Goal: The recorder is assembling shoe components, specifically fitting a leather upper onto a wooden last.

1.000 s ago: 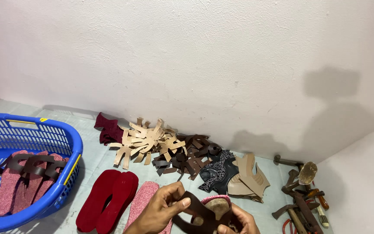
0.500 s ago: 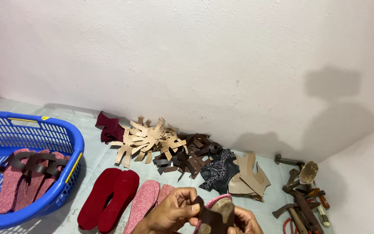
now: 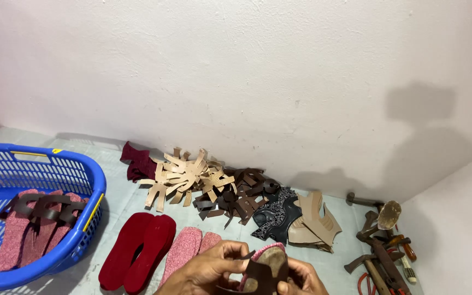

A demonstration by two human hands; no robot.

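Note:
At the bottom edge of the head view, my left hand (image 3: 208, 269) and my right hand (image 3: 304, 277) hold a pink sandal sole (image 3: 269, 257) with a dark brown leather strap piece (image 3: 260, 276) across it. The left fingers pinch a strap end at the sole's left side. My right hand grips the sole's right edge from below. Only the upper parts of both hands show.
A blue plastic basket (image 3: 91, 191) at the left holds pink soles with brown straps (image 3: 36, 210). Dark red soles (image 3: 137, 251) and pink soles (image 3: 184, 248) lie in front. Tan cut-outs (image 3: 184, 175), brown straps (image 3: 236, 196), a patterned piece (image 3: 274, 216) and hand tools (image 3: 381, 240) line the wall.
The view has tilted up a little, so my hands sit lower in the frame. The sole has turned more upright between my hands, with the brown strap now across its front.

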